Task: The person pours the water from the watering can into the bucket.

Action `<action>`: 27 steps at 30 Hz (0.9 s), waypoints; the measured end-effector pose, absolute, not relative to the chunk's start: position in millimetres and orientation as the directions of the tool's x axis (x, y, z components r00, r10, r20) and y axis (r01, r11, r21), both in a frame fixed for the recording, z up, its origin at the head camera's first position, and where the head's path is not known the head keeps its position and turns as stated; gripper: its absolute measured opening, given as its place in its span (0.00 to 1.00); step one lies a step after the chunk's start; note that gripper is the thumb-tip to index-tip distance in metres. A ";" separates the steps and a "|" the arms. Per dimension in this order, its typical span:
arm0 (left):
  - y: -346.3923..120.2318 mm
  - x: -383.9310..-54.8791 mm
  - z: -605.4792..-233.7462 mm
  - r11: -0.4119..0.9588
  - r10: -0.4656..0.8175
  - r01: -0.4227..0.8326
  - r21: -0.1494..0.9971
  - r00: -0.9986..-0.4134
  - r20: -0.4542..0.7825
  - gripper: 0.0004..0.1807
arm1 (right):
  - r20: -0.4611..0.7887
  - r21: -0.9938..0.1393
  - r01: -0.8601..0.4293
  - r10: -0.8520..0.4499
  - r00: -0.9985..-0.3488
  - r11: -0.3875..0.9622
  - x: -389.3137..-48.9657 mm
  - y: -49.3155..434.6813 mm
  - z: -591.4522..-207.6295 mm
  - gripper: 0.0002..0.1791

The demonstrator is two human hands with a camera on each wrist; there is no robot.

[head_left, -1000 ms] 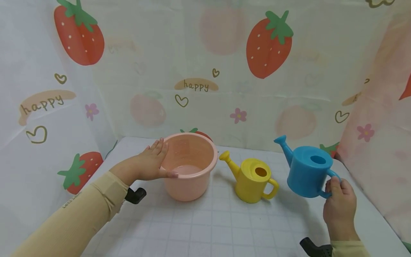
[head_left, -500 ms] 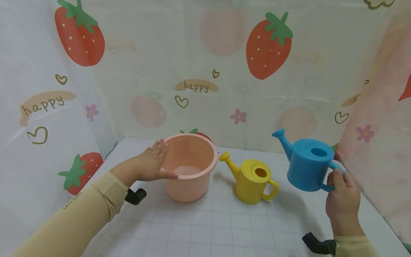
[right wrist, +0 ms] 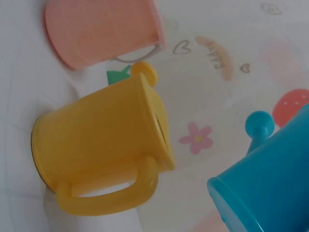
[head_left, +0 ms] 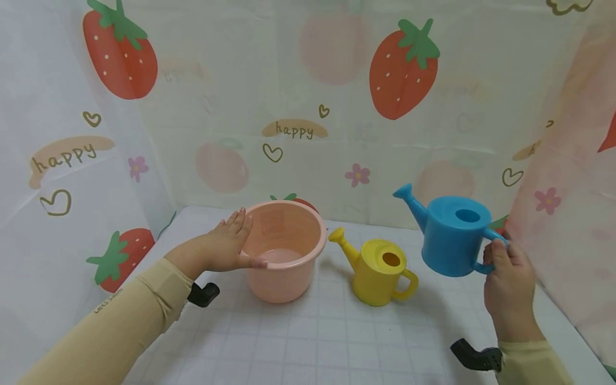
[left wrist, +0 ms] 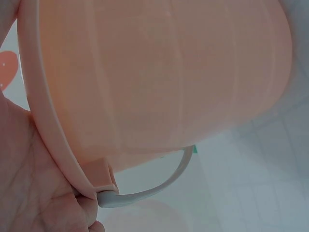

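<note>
My left hand [head_left: 223, 243] rests with straight fingers on the left rim of a pink bucket [head_left: 281, 280], thumb along the near edge. In the left wrist view the palm lies against the bucket's rim, close by the pale handle [left wrist: 145, 194]. With its fingers curled round the handle, my right hand [head_left: 510, 286] holds a blue watering can [head_left: 452, 240] up in the air, spout to the left. Between bucket and blue can, a yellow watering can [head_left: 375, 278] stands upright on the table, its spout towards the bucket. The right wrist view shows both cans; the right hand is out of sight there.
A white table [head_left: 308, 342] with a faint grid carries the bucket and yellow can. Behind it hangs a strawberry-printed sheet [head_left: 231, 96], with a pinkish one [head_left: 572, 240] along the right side. Black wrist mounts [head_left: 204, 294] stick out from both sleeves.
My right hand has lifted the blue watering can, first up and slightly right, then up and to the left. The left hand, bucket and yellow can have stayed in place.
</note>
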State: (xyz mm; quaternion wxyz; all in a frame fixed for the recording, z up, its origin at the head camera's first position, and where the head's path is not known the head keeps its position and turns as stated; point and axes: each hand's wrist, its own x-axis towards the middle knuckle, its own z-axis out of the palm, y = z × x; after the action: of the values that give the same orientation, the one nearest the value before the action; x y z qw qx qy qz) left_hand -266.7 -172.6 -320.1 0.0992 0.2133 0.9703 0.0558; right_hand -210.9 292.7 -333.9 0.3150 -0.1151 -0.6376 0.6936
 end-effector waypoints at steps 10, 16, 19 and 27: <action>-172.2 -266.6 -320.6 0.903 0.424 0.403 0.150 -0.891 -0.163 0.68 | 0.279 -0.944 -0.331 0.519 -0.808 -0.008 -216.1 277.6 -325.3 0.16; -173.5 -268.3 -322.1 0.902 0.425 0.403 0.154 -0.891 -0.159 0.68 | 0.313 -0.935 -0.355 0.465 -0.828 -0.004 -217.4 266.9 -318.7 0.15; -173.5 -268.4 -321.9 0.902 0.424 0.400 0.160 -0.891 -0.160 0.68 | 0.332 -0.929 -0.371 0.435 -0.837 -0.005 -218.8 262.0 -317.5 0.14; -173.2 -268.6 -321.7 0.901 0.425 0.400 0.167 -0.890 -0.165 0.67 | 0.364 -0.921 -0.390 0.348 -0.864 -0.006 -222.6 249.0 -315.8 0.13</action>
State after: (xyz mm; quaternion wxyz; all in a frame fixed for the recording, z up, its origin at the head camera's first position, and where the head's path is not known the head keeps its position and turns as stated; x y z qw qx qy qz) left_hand -268.6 -173.2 -321.7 0.0991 0.2127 0.9700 0.0642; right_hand -222.6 249.0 -315.8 0.2601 0.0162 -0.6554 0.7089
